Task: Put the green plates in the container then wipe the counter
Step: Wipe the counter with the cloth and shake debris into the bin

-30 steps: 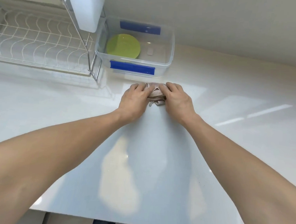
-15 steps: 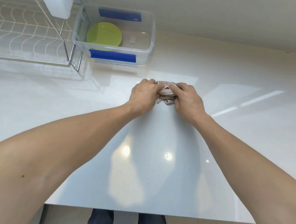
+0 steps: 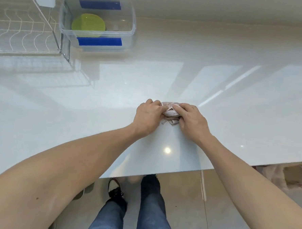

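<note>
Your left hand (image 3: 149, 117) and right hand (image 3: 192, 119) both press down on the bunched cloth (image 3: 170, 111), fingers curled over it so it stays flat on the surface (image 3: 76, 109) for wiping. The green plates (image 3: 88, 24) already lie inside the container (image 3: 132, 27) at eleven o'clock, beside the rack (image 3: 19, 33).

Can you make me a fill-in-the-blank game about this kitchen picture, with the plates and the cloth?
1. The green plates lie inside the clear ____.
2. The left hand and right hand both press a crumpled ____ on the counter.
3. The clips on the container are coloured ____.
4. Left of the container stands a wire dish ____.

Missing words: container; cloth; blue; rack
</note>
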